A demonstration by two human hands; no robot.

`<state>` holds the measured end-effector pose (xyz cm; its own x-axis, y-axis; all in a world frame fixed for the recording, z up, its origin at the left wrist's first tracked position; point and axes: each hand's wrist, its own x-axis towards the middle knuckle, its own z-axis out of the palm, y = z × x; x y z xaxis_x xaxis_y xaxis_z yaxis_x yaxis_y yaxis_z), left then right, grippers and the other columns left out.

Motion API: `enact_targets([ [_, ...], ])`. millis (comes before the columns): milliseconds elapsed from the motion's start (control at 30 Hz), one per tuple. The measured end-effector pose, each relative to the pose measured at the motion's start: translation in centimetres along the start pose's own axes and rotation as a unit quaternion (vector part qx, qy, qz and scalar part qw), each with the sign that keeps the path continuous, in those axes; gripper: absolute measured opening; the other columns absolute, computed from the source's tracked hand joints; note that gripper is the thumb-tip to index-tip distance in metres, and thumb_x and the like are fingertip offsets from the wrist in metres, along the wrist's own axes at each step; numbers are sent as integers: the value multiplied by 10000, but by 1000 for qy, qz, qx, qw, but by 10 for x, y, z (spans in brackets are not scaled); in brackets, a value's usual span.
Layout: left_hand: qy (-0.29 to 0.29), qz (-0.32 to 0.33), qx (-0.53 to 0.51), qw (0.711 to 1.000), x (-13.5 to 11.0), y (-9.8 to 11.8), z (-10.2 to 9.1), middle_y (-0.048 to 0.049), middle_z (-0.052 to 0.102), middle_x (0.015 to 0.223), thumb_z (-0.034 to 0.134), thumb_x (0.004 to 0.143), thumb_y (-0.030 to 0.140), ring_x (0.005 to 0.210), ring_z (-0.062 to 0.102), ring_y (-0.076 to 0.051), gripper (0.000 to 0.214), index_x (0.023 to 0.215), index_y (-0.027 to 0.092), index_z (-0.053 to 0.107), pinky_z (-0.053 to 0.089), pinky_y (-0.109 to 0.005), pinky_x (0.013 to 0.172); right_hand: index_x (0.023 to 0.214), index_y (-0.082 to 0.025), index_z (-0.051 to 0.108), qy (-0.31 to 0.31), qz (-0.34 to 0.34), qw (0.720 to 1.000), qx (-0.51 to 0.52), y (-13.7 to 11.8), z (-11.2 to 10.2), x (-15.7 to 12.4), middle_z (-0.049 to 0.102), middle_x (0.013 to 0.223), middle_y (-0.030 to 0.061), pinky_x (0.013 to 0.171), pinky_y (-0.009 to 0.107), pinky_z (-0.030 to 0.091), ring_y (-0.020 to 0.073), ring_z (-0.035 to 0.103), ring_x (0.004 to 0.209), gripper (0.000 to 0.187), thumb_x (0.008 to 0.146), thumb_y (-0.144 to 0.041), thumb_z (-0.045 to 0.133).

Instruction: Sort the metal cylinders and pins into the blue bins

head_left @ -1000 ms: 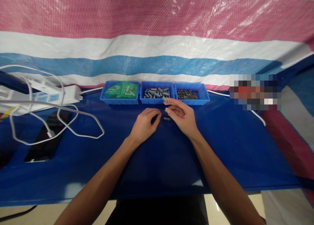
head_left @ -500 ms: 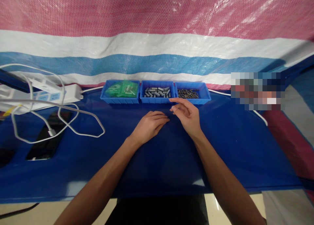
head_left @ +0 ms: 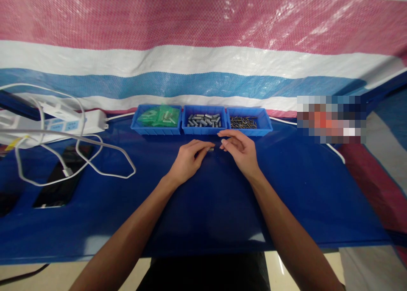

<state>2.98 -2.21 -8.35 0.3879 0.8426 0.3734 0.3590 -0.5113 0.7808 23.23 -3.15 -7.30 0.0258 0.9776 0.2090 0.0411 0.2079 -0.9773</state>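
My left hand (head_left: 189, 159) is closed in a pinch over the blue table. A small metal cylinder (head_left: 210, 148) shows at its fingertips. My right hand (head_left: 240, 150) is just to the right, its index finger raised and curved, with the thumb drawn in towards the other fingers. Whatever lies at its thumb tip is too small to make out. The two hands are close but apart. Behind them stand a blue bin of metal cylinders (head_left: 204, 131) and, to its right, a blue bin of small screws (head_left: 249, 134).
A third blue bin (head_left: 155, 131) with green plastic bags (head_left: 165, 115) stands at the left of the row. Farther left are a white power strip (head_left: 90, 120), looped white cables (head_left: 129, 155) and a dark phone (head_left: 60, 181). A striped sheet (head_left: 203, 58) hangs behind the table (head_left: 203, 223).
My left hand has turned and shifted slightly left, so the metal cylinder at its fingertips now shows. My right hand has barely moved.
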Motion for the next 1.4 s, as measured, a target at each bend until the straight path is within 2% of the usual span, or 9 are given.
enact_targets([
  [67, 10, -36, -24, 999, 1, 3, -1, -56, 796, 1080, 553, 1064, 261, 925, 752, -185, 244, 1174, 217, 766, 556, -302, 891, 1115, -253, 762, -7, 5, 1000, 2, 1, 1, -1, 792, 1088, 58, 737, 355, 623, 161, 715, 738, 272, 899, -419, 768],
  [200, 22, -96, -48, 994, 1, 5, -3, -4, 730, 830, 510, 1086, 359, 676, 679, -140, 295, 1199, 223, 746, 512, -250, 693, 1094, -244, 770, -22, 15, 1000, 2, 1, 2, -2, 793, 942, 43, 729, 351, 625, 167, 714, 723, 266, 904, -430, 761],
  [333, 35, -109, -62, 992, 1, 2, -3, 5, 667, 764, 511, 1084, 421, 644, 616, -134, 315, 1167, 221, 741, 470, -243, 630, 1052, -237, 784, -38, 30, 999, -14, 1, 3, -4, 782, 852, 34, 699, 346, 621, 166, 707, 681, 249, 909, -438, 750],
  [500, 47, -130, -132, 982, 2, 0, -1, -26, 714, 913, 567, 1057, 435, 765, 690, -143, 287, 1163, 207, 705, 548, -248, 731, 1036, -233, 786, -60, 27, 998, -21, 3, 5, -5, 757, 798, 19, 683, 331, 619, 166, 714, 689, 210, 919, -401, 736],
  [667, 53, -142, -212, 966, 4, 2, 1, -45, 735, 963, 685, 986, 422, 810, 717, -148, 263, 1109, 189, 686, 600, -268, 788, 1041, -233, 782, -64, 29, 997, -16, 4, 5, -5, 747, 791, 17, 683, 324, 622, 179, 738, 739, 195, 920, -380, 741],
  [900, 58, -148, -287, 944, 4, 0, 3, -58, 739, 1031, 835, 864, 315, 981, 744, -176, 293, 1069, 178, 676, 599, -315, 961, 1066, -231, 775, -71, 30, 997, -10, 5, 5, -5, 753, 811, 19, 678, 320, 625, 178, 741, 741, 222, 904, -381, 760],
  [1067, 65, -162, -301, 938, 3, -1, 2, -49, 733, 1034, 884, 807, 291, 986, 746, -178, 331, 1048, 175, 688, 610, -317, 962, 1086, -215, 768, -73, 23, 997, -26, 5, 5, -4, 759, 848, 30, 686, 318, 601, 176, 725, 746, 240, 899, -364, 761],
  [1200, 53, -166, -315, 933, 3, 1, 1, -41, 752, 982, 892, 798, 262, 964, 757, -176, 353, 1077, 178, 693, 616, -314, 959, 1075, -215, 773, -76, 21, 996, -33, 4, 6, -5, 755, 851, 26, 682, 303, 571, 159, 705, 725, 223, 893, -345, 771],
  [1400, 42, -160, -326, 931, 3, 0, 2, -50, 770, 1012, 898, 776, 231, 996, 771, -190, 385, 1097, 180, 691, 619, -331, 983, 1038, -211, 792, -84, 27, 996, -24, 4, 7, -6, 782, 881, 40, 669, 294, 552, 164, 721, 740, 217, 885, -365, 783],
])
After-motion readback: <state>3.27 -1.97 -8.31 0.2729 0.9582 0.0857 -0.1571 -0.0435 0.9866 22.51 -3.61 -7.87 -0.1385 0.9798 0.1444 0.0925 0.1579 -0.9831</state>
